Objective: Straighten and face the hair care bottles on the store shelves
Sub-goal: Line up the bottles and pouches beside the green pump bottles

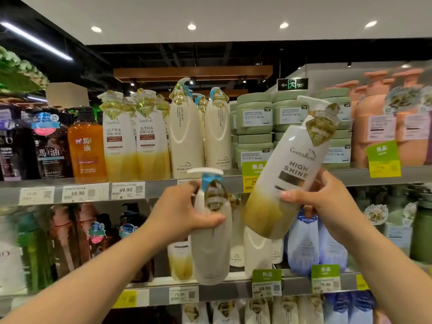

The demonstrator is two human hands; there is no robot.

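- While both hands are busy, the person is holding two pump bottles in the air in front of the shelves, so neither bottle is in its place yet.
- The left hand [187, 213] is wrapping around the neck and shoulder of a pale cream bottle [210, 232] with a blue collar under its white pump; this bottle is hanging roughly upright but blurred, in front of the middle shelf [224, 292].
- The right hand [313, 202] is gripping the lower half of the High Shine bottle [287, 174], thumb across the front; the bottle is tilting to the right, its label turned toward the camera, in front of the top shelf [374, 175].
- On the top shelf the two Ultra Shine bottles [136, 136] and the tall cream bottles [201, 132] beside them are standing upright with labels outward, so that stretch is looking already faced.
- Right of the tall cream bottles, stacked green jars [254, 118] are filling the row, and no free slot is showing there.
- Behind the held bottles, the middle shelf is carrying more cream bottles [254, 249]; whether a gap is waiting there I cannot tell, since hands and bottles are covering it.
- My judgement: the work is partway along, with both held bottles needing a spot and a label turned out, and the lower rows, mostly hidden or blurred, remaining unchecked.
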